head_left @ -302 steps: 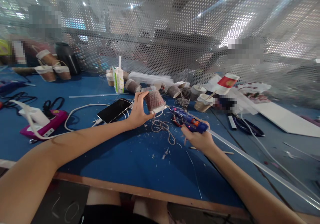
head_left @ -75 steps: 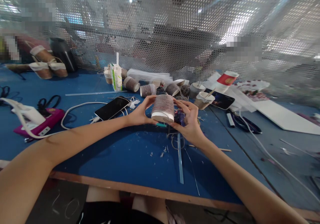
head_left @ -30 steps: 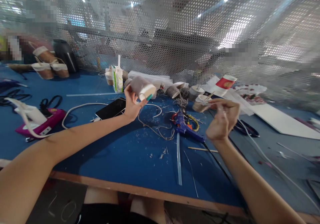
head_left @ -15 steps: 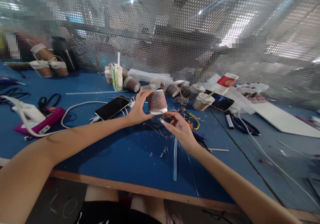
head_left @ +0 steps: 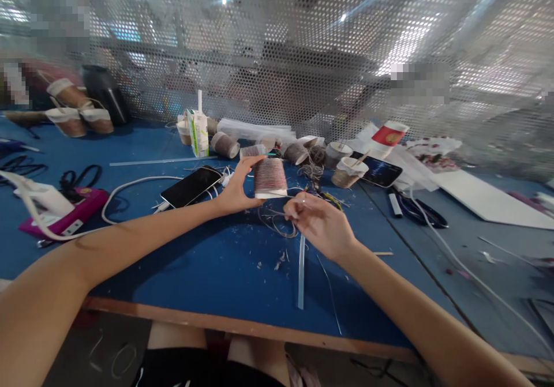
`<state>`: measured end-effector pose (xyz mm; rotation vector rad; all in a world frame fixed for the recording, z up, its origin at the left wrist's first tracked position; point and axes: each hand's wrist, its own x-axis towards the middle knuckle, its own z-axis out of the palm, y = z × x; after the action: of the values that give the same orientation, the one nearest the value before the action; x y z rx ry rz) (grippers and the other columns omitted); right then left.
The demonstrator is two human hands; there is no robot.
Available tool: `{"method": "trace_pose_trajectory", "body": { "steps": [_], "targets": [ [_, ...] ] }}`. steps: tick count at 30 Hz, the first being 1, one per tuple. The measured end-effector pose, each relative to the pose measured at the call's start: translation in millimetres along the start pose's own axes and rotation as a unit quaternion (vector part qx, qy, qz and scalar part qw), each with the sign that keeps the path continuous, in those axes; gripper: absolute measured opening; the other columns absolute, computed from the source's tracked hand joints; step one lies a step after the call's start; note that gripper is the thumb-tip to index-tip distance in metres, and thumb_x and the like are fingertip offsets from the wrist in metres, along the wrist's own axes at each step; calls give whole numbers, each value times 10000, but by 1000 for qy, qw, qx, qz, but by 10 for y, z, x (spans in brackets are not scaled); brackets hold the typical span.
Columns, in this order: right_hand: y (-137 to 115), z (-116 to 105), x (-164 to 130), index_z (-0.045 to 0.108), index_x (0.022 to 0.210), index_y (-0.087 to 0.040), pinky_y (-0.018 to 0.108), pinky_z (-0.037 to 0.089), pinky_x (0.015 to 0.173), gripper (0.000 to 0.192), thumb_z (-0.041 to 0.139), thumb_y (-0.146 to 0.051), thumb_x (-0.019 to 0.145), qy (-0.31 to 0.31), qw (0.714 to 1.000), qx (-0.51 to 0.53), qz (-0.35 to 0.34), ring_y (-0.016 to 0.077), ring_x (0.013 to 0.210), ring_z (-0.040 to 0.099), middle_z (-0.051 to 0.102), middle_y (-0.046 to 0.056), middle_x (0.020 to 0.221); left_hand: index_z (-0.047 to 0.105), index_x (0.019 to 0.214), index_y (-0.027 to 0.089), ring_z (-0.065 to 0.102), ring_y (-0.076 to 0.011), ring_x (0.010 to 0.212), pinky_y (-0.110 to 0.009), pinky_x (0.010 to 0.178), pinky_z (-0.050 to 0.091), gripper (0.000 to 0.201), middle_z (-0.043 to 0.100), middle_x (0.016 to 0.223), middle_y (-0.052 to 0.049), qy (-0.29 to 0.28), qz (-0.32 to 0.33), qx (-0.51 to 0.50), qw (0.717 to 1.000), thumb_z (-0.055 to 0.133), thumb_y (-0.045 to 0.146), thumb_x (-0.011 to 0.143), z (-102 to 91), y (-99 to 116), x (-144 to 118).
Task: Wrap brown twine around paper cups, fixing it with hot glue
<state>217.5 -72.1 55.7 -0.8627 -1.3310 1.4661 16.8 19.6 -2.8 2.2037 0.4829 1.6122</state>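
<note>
The left hand (head_left: 236, 191) grips a twine-wrapped paper cup (head_left: 269, 177) above the blue table (head_left: 208, 260), near the table's middle. The thumb and fingers close around the cup's left side. The cup is inverted: its white rolled rim faces down and its narrower base faces up. Brownish twine covers the wall in tight horizontal turns, with a faint reddish tint in the upper band. A bare white strip remains at the lower edge.

The right hand (head_left: 322, 225) hovers just right of and below the cup, fingers curled with the fingertips pinched together. A thin strand of loose twine (head_left: 277, 222) runs from the cup toward these fingertips; whether the strand is actually pinched cannot be told. The rest of the twine lies in loops on the table under both hands.

A clear glue stick (head_left: 300, 271) lies on the table below the right hand. A dark phone (head_left: 190, 186) lies left of the left hand. More wrapped cups (head_left: 225, 145) lie in a row behind. A green-and-white carton (head_left: 198, 133) stands upright at the rear; its printing is too small to read. A red cup (head_left: 389, 134) further right carries a round emblem, not legible.
</note>
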Motion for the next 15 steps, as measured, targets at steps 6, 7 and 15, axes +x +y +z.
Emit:
{"method": "trace_pose_trajectory", "body": {
  "steps": [6, 7, 15],
  "targets": [
    [16, -147, 66, 458, 632, -231, 283, 366, 511, 328, 686, -424, 769, 88, 993, -61, -56, 102, 481, 399, 433, -57, 517, 374, 1396, 318, 463, -322, 1307, -512, 1060, 456, 826, 407, 1430, -114, -20, -51, -82, 995, 768, 508, 696, 0, -42, -39],
    [33, -154, 75, 467, 648, -228, 276, 366, 511, 336, 708, -436, 757, 104, 990, -78, -58, 97, 482, 407, 462, -56, 532, 377, 1393, 317, 468, -316, 1297, -501, 1055, 461, 818, 406, 1429, -113, -21, -55, -95, 994, 764, 517, 701, 0, -37, -40],
    [114, -173, 51, 487, 726, -232, 413, 455, 747, 266, 684, -410, 708, 252, 848, -442, -149, 212, 766, 527, 561, 24, 757, 418, 1355, 329, 541, -256, 1141, -442, 998, 472, 787, 507, 1327, -76, -36, -92, -218, 971, 790, 515, 687, -7, 1, -19]
  ]
}}
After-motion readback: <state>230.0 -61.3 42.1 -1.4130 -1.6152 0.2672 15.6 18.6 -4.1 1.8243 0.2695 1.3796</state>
